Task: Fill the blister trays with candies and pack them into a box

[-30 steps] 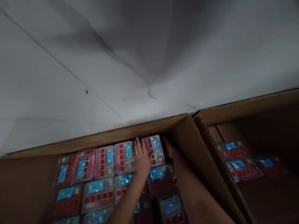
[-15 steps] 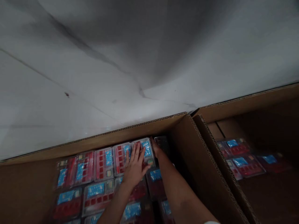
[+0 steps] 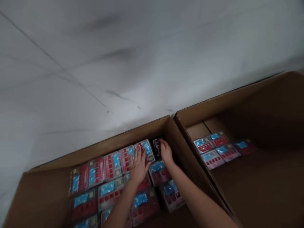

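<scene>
Both my hands reach into a cardboard box [image 3: 142, 134] packed with clear plastic packs of red and blue items. My left hand [image 3: 138, 165] lies flat with fingers stretched out on the packs in the back row, touching one pack [image 3: 144, 149]. My right hand [image 3: 165, 152] rests on a darker pack [image 3: 157, 145] wedged at the back right corner of the box; its fingers curl over that pack's edge. More packs [image 3: 108, 191] lie in rows toward me.
A second cardboard box [image 3: 237, 101] stands to the right, sharing a wall, with a few of the same packs [image 3: 215, 148] on its floor. A pale marbled floor [image 3: 95, 63] stretches beyond both boxes.
My left hand slid left along the back row. My right hand came down onto the dark pack in the corner. The view swung, showing more of the right box.
</scene>
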`<state>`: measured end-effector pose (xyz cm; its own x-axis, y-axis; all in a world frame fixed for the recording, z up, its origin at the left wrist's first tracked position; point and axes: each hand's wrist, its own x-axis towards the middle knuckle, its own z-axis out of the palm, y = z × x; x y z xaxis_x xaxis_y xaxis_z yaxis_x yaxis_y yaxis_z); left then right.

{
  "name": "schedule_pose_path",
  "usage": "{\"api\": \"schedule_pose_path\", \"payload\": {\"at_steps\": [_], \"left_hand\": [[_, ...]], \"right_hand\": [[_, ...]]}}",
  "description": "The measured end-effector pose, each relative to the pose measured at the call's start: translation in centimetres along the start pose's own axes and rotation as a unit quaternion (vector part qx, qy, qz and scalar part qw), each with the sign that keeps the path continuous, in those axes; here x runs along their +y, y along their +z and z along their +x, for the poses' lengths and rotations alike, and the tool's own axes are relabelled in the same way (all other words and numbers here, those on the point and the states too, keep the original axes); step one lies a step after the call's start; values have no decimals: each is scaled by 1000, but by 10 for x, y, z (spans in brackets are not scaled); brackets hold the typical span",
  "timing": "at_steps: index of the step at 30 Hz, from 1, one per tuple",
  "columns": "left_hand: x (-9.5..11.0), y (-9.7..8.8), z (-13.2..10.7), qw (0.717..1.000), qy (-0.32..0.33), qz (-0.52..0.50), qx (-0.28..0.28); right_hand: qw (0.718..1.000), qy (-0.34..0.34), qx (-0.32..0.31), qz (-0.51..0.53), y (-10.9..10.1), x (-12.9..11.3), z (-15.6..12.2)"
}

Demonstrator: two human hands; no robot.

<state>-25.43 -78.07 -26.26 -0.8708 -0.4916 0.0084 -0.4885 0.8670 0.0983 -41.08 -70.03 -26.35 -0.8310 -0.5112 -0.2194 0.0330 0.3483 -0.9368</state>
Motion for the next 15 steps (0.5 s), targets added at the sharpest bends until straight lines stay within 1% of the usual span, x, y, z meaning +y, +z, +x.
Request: {"api": "schedule_pose_path", "payload": {"at_steps": [2, 4, 6, 8, 10, 12, 13, 15], "left_hand": [[7, -12, -9, 999, 3, -30, 34], [17, -29, -17, 994, 18, -80, 77], [34, -53, -24, 980, 53, -144, 125], [59, -82, -31, 959, 100, -212, 159], [95, -114, -42, 933, 148, -281, 168], [136, -142, -60, 903, 203, -344, 159], [157, -153, -72, 888, 233, -369, 147], [195, -166, -98, 862, 293, -398, 113]], "right_hand": [[999, -28, 17, 8, -24, -20, -54], [998, -62, 30, -2, -56, -34, -114], [993, -103, 31, -48, -95, -43, -175], [985, -117, 42, -121, -141, -51, -236], [975, -82, 78, -192, -191, -59, -296], [962, -15, 121, -243, -237, -71, -354], [955, 20, 139, -261, -258, -77, -382], [938, 69, 179, -287, -296, -91, -433]]}}
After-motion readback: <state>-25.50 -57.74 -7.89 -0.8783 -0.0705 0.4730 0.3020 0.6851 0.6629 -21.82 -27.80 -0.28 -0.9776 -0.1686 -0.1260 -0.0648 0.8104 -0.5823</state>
